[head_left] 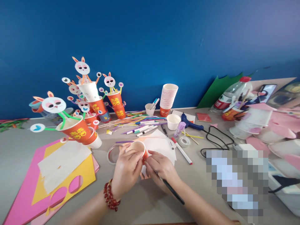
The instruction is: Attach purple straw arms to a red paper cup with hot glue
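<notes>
My left hand (128, 165), with a red beaded bracelet on its wrist, is closed on a paper cup (137, 146). The cup is tilted, its white opening facing up, with a strip of red outside showing at the right. Against that red side press the fingers of my right hand (161, 167). A slim black-handled tool (173, 191) sits in this hand, its handle pointing back toward me; its working tip is hidden. Under the hands lie white paper (161, 143) and a cut peach-coloured piece (145, 177). A roll of tape (112, 154) is beside my left hand.
Rabbit-faced paper cup figures (77, 132) stand at left above coloured sheets (87, 176). Behind are markers (142, 128), stacked cups (169, 97) and a blue glue gun (191, 122) with a black cable (217, 142). A bottle (231, 93) and pink-white cups (260, 114) crowd the right.
</notes>
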Motion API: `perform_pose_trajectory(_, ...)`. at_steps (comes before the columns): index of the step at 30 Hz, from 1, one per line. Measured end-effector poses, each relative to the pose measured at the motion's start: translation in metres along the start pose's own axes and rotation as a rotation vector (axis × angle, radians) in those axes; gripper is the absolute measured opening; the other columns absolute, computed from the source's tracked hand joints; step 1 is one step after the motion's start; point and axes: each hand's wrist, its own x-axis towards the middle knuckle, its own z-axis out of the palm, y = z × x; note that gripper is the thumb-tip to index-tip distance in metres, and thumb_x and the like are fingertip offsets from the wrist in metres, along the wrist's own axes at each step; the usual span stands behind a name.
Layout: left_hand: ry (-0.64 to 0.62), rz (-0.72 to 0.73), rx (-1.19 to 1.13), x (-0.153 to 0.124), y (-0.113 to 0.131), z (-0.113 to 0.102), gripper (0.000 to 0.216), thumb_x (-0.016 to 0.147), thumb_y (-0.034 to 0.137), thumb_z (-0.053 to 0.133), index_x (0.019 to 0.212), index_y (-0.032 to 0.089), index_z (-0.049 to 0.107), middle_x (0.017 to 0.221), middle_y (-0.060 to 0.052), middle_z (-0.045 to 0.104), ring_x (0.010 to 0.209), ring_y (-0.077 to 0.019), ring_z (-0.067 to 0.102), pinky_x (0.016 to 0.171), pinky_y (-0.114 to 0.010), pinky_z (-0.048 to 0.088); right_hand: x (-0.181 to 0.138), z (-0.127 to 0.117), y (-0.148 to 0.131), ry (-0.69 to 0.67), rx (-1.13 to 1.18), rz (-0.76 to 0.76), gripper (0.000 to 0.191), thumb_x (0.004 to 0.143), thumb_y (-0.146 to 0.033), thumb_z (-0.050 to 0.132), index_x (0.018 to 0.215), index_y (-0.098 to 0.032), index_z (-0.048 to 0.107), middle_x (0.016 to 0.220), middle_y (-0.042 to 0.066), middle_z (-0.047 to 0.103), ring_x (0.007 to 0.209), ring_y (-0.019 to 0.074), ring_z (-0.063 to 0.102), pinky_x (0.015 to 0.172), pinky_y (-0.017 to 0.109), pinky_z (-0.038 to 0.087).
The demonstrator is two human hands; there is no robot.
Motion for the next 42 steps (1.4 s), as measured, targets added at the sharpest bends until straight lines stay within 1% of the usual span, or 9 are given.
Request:
perform_pose_trajectory(2,0.011,0.005,0.028,0.000,0.000,0.001,0.020,0.093,0.012,0.047,0.101,0.020,0.064,0.088,-0.004,0.073,0.083,-0.0192,0.068,0.102,-0.050,0.041,-0.001,0.002,-0.001,-0.014,0.065,0.074,0.030,0.099,-0.022,0.037,0.072,-0.022,0.051,0.065,0.001,0.057,0.063,0.0169,0.058,0.089,0.042,0.054)
perform_pose_trajectory(6,0.026,0.065,0.127,0.001,0.002,0.003,0.022,0.093,0.010,0.047,0.106,0.019,0.062,0.092,-0.007,0.074,0.088,-0.0213,0.068,0.102,-0.051,0.039,-0.004,0.009,-0.005,-0.022,0.494,0.457,0.037,0.102,-0.034,0.035,0.078,-0.019,0.058,0.070,0.003,0.063,0.064,0.0147,0.061,0.064,0.026,0.054)
perform_pose_trajectory(10,0.018,0.070,0.147,0.002,0.002,0.003,0.023,0.093,0.010,0.045,0.106,0.019,0.062,0.092,-0.007,0.075,0.088,-0.0219,0.068,0.100,-0.051,0.040,-0.006,0.014,-0.008,0.039,0.690,0.602,0.038,0.101,-0.040,0.041,0.077,-0.018,0.060,0.070,0.003,0.065,0.065,0.0152,0.063,0.062,0.024,0.052)
perform_pose_trajectory(13,0.007,0.024,0.101,0.001,-0.002,0.003,0.020,0.092,0.012,0.048,0.101,0.019,0.064,0.089,-0.006,0.074,0.085,-0.0207,0.068,0.100,-0.050,0.041,-0.005,0.012,-0.006,-0.019,0.549,0.508,0.040,0.103,-0.037,0.036,0.074,-0.018,0.057,0.068,0.002,0.062,0.062,0.0148,0.061,0.061,0.025,0.052)
perform_pose_trajectory(19,0.024,-0.016,0.011,0.001,-0.005,0.004,0.018,0.090,0.012,0.050,0.095,0.019,0.066,0.085,-0.004,0.074,0.081,-0.0190,0.069,0.098,-0.047,0.045,0.000,0.001,0.000,-0.017,0.098,0.073,0.027,0.099,-0.022,0.037,0.080,-0.021,0.056,0.070,0.003,0.061,0.071,0.0189,0.062,0.095,0.042,0.049)
perform_pose_trajectory(24,0.050,-0.031,-0.019,0.000,-0.003,0.006,0.021,0.092,0.012,0.049,0.100,0.021,0.066,0.089,-0.004,0.075,0.083,-0.0192,0.069,0.099,-0.046,0.046,-0.001,0.003,-0.004,0.020,0.302,0.268,0.035,0.102,-0.029,0.035,0.076,-0.022,0.058,0.071,0.003,0.064,0.082,0.0194,0.064,0.090,0.037,0.051)
perform_pose_trajectory(31,0.085,0.065,0.054,-0.001,0.005,0.003,0.030,0.092,0.007,0.048,0.116,0.018,0.062,0.102,-0.007,0.074,0.098,-0.0213,0.066,0.106,-0.050,0.037,-0.001,0.006,-0.012,0.092,0.669,0.522,0.040,0.100,-0.040,0.040,0.072,-0.021,0.061,0.070,0.002,0.067,0.067,0.0168,0.064,0.067,0.029,0.055)
perform_pose_trajectory(38,0.028,-0.006,-0.034,-0.001,0.002,0.003,0.028,0.092,0.009,0.047,0.113,0.019,0.063,0.099,-0.006,0.073,0.094,-0.0203,0.066,0.103,-0.047,0.040,-0.001,0.001,-0.007,0.066,0.265,0.226,0.033,0.102,-0.027,0.037,0.075,-0.022,0.056,0.069,0.001,0.061,0.070,0.0171,0.061,0.095,0.039,0.050)
perform_pose_trajectory(42,0.002,-0.049,-0.102,-0.001,0.000,0.004,0.024,0.093,0.010,0.046,0.109,0.019,0.062,0.095,-0.005,0.074,0.090,-0.0195,0.068,0.099,-0.044,0.043,-0.001,-0.001,-0.005,0.045,0.096,0.130,0.027,0.099,-0.022,0.038,0.078,-0.022,0.056,0.072,0.004,0.061,0.075,0.0201,0.061,0.089,0.040,0.052)
